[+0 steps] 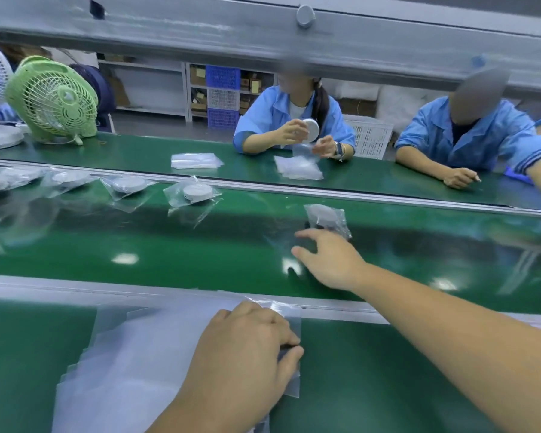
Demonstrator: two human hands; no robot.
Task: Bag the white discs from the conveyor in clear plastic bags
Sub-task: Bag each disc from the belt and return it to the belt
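Bagged disc (pixel 327 218) — on conveyor (pixel 169 245), at 12 o'clock just beyond right hand (pixel 328 260), fingers spread, ungrasping. Left hand (pixel 247 348) — pinching top clear bag (pixel 289 354) of stack (pixel 132 364).

A grey metal beam (pixel 263 35) spans overhead. Far behind, white shelving (pixel 156 89) holds stacked blue and white plastic crates (pixel 223 98); a green plastic fan (pixel 55 100) stands far left.

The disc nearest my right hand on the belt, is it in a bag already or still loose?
Already bagged. The disc lies inside a crinkled clear plastic bag on the conveyor, just beyond the right hand.
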